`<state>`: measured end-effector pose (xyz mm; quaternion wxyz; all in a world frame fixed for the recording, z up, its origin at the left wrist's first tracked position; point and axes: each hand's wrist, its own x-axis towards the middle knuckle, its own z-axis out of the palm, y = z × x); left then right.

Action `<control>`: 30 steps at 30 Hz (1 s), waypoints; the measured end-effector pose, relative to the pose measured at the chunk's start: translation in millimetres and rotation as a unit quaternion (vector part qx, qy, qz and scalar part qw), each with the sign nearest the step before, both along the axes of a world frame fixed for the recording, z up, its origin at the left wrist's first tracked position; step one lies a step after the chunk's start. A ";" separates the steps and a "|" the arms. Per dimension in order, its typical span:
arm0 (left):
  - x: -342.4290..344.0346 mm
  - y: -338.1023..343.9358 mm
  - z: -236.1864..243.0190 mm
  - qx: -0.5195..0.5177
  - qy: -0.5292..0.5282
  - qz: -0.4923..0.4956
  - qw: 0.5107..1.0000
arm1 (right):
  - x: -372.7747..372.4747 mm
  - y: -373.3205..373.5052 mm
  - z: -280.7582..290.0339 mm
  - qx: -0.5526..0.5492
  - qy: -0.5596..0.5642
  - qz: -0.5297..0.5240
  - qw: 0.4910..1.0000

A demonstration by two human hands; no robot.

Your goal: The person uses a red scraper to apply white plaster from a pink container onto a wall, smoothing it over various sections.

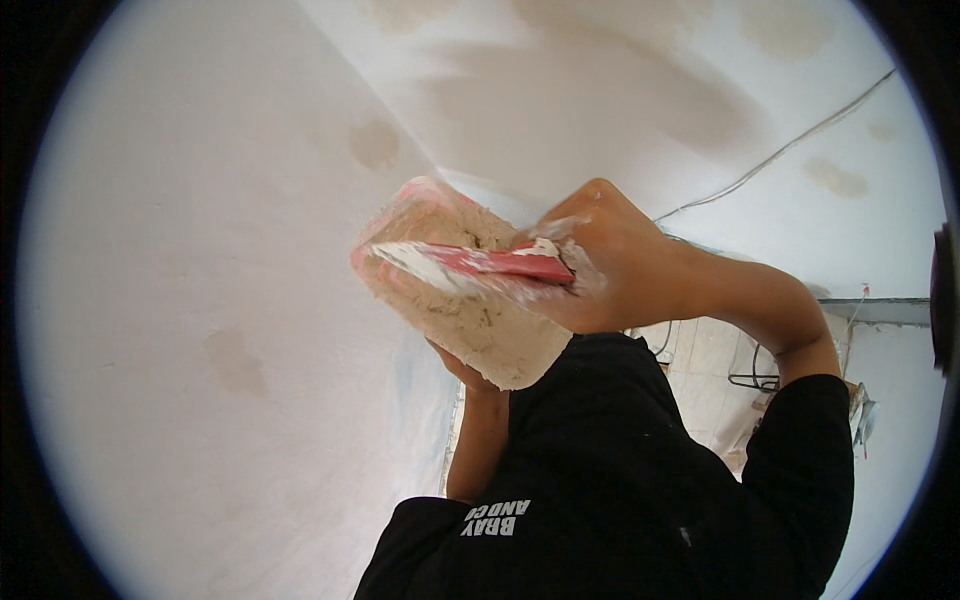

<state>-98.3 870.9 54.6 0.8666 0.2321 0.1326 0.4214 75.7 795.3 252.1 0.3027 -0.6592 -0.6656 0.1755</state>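
In front of my chest a flat board [519, 350] with reddish edges is tilted toward me, its face coated in beige plaster. My left hand [466, 368] supports it from underneath, with its fingers mostly hidden behind the board. My right hand [622, 262] is closed round a red plastering trowel [510, 263] smeared with white and beige plaster. Seen nearly edge-on, the trowel lies across the board's plastered face; the frame does not settle whether they touch. Plaster smears cover the knuckles of my right hand.
A pale wall [200, 300] with damp-looking brown patches fills the left side. Another patchy white surface [640, 90] spans the top. A thin cable [780, 150] crosses it at the upper right. Behind my right arm are floor tiles [703, 370] and a dark metal frame [752, 381].
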 end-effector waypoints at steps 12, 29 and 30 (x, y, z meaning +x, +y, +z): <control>4.1 5.0 6.9 0.570 0.286 0.286 0.715 | -13.0 3.7 -22.7 0.011 0.047 -0.125 0.991; 5.7 1.5 5.0 0.668 0.292 0.348 0.589 | -36.1 17.7 -51.8 0.040 0.294 -0.235 0.926; 5.6 2.2 10.3 0.677 0.302 0.353 0.570 | -36.9 18.2 -52.3 0.049 0.305 -0.237 0.921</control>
